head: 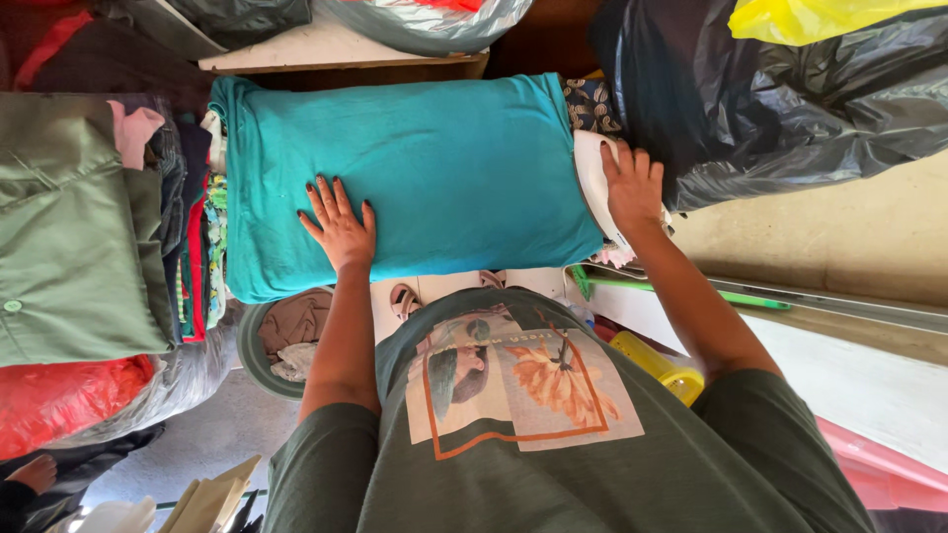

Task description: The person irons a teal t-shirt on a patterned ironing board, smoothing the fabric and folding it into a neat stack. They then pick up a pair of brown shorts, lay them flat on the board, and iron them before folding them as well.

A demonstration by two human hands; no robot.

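Teal cloth, a folded shirt [415,178], lies spread flat on the work surface at the centre of view. Left hand [341,225] presses on it palm down, fingers splayed and gripping nothing, likely to keep the fabric smooth and still. At three o'clock of the shirt, the right hand [632,186] rests with fingers loosely curled over a white edge [592,173] at the shirt's end, seemingly steadying it. A stack of folded clothes [89,227] sits at nine o'clock; black plastic bags [780,109] crowd two o'clock.

surface: white table [326,47] | on it: folded teal shirt [415,168], flat
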